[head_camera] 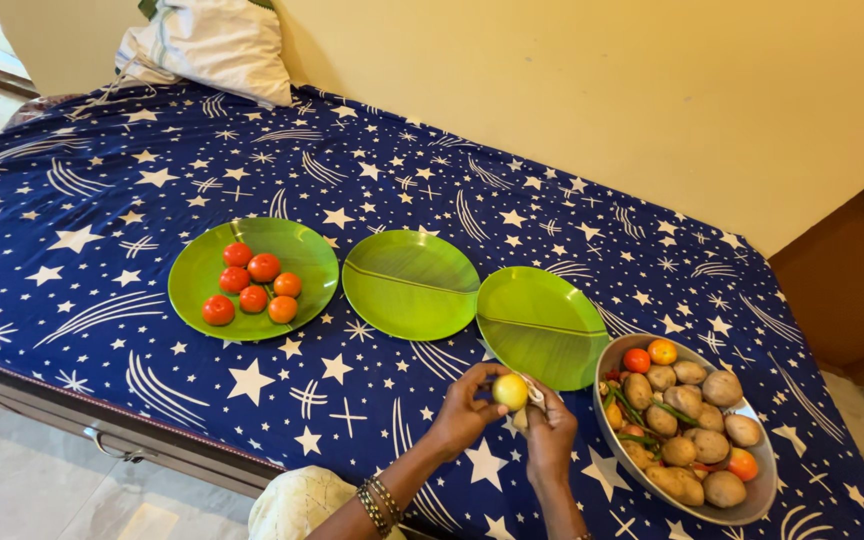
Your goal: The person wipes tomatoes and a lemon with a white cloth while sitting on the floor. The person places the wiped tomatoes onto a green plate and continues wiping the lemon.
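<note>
While your left hand (464,408) pinches the small yellow-green tomato (510,391) and your right hand (550,432) closes on a cloth (533,392) against it, at six o'clock from the middle plate (410,284), grip its sides lightly; it looks smooth, light and bruisable.

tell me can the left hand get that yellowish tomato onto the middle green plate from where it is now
Probably yes: the left hand holds the yellowish tomato close to the middle green plate, which is bare, with nothing between.

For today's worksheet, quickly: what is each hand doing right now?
Left hand: fingers closed around a small yellow-green round fruit.
Right hand: fingers curled at a white scrap beside the fruit; firm grip cannot be told.
</note>
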